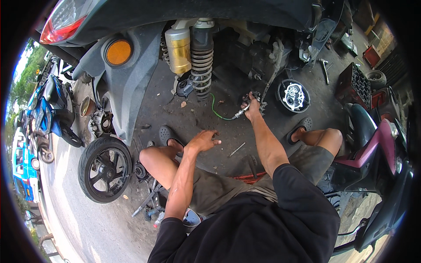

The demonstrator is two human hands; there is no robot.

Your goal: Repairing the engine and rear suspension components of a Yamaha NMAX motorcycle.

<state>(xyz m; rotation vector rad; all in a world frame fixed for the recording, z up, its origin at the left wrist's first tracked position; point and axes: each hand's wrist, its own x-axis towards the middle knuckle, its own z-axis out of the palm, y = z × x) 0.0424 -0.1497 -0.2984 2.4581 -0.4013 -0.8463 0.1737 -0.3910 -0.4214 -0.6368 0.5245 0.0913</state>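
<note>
My right hand [253, 110] is closed around a metal air tool [240, 113] with a thin green hose [215, 106] joined to it. It is held low, below the dark engine [258, 59] of the raised motorbike in front of me. Part of the tool is hidden by my fingers. My left hand [204, 141] hovers by my left knee with its fingers apart and nothing in it. Right of the tool, a round black basin [283, 97] holds a pale metal engine cover [294, 96].
A shock absorber [202, 65] with a coil spring hangs ahead. A loose wheel [105, 168] lies at the left near a metal casing [101, 123]. A thin metal rod [237, 149] lies between my feet. At the right are a wrench [324, 70], a bottle crate [353, 85] and a pink-and-black scooter [366, 158].
</note>
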